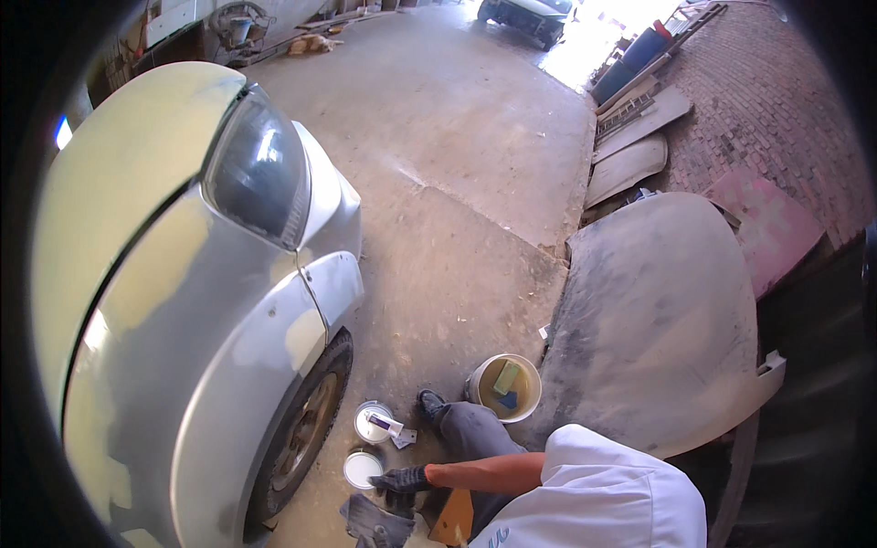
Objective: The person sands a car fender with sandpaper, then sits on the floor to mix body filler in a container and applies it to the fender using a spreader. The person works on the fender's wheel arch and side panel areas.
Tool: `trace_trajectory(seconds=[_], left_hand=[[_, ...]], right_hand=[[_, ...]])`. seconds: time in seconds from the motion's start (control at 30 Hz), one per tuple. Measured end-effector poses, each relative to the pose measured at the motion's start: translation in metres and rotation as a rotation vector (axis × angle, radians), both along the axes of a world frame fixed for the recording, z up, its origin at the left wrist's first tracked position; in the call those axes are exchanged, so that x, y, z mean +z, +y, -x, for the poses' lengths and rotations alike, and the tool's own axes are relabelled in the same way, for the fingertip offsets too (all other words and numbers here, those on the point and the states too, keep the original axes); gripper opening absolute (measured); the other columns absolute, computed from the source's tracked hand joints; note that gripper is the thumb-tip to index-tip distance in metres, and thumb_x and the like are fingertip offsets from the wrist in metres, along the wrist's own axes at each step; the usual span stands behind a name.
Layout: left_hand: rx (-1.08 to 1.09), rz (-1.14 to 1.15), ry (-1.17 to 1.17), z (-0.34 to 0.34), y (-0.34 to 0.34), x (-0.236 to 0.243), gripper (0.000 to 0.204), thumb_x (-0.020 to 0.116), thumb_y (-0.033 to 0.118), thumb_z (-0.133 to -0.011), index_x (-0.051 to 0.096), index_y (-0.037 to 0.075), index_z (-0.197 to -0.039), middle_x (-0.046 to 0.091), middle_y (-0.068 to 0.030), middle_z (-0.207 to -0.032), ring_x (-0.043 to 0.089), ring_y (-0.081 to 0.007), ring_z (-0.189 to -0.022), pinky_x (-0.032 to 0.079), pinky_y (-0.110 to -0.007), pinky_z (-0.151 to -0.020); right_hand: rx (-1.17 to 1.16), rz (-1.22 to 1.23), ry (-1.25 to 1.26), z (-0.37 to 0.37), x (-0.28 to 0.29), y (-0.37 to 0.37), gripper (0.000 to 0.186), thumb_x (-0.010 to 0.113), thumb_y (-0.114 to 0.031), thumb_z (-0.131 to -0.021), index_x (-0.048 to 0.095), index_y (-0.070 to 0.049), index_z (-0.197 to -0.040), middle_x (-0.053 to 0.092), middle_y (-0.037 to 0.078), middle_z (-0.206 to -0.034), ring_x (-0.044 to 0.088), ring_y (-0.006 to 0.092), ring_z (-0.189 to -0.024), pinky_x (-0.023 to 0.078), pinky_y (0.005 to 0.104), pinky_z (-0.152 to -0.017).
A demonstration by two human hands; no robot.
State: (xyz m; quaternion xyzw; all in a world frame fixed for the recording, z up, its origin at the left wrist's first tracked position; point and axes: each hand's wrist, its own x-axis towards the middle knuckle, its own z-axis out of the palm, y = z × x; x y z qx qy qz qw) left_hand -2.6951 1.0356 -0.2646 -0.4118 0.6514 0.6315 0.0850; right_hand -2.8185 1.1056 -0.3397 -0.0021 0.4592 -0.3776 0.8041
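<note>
Can (360,468) overlapped at rim by gloved right hand (399,480); left hand (379,524) seen below; neither grip can be told.

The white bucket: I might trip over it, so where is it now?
Low in the head view, just right of centre, the white bucket stands between the dark shoe and the large grey panel.

Concrete floor (438,274), white bucket (472,385), two cans (363,469)

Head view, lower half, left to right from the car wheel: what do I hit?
Car wheel → lower white-topped can → dark shoe → bucket → large grey panel.
</note>
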Motion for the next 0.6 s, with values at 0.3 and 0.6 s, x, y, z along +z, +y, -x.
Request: trace_trajectory(seconds=[0.3,0.6], left_hand=[[0.407,0.036,0.504,-0.056,-0.041,-0.058,0.038,0.053,0.025,-0.093,0.052,0.0,-0.121,0.057,-0.0114,-0.115,0.055,-0.0218,-0.101,0.045,-0.035,-0.088],[0.753,0.184,0.475,-0.141,-0.062,-0.14,0.038,0.048,0.028,-0.095,0.053,0.0,-0.119,0.059,-0.0142,-0.113,0.056,-0.0232,-0.101,0.044,-0.035,-0.09]], right_hand=[[-0.205,0.683,0.594,-0.003,-0.048,-0.083,0.039,0.047,-0.035,-0.097,0.054,-0.005,-0.121,0.058,0.003,-0.109,0.051,0.0108,-0.096,0.044,0.0277,-0.083],[-0.263,0.425,1.406,-0.031,-0.103,-0.065,0.036,0.044,-0.026,-0.096,0.051,-0.003,-0.123,0.054,0.017,-0.12,0.052,0.0277,-0.105,0.041,0.0411,-0.09]])
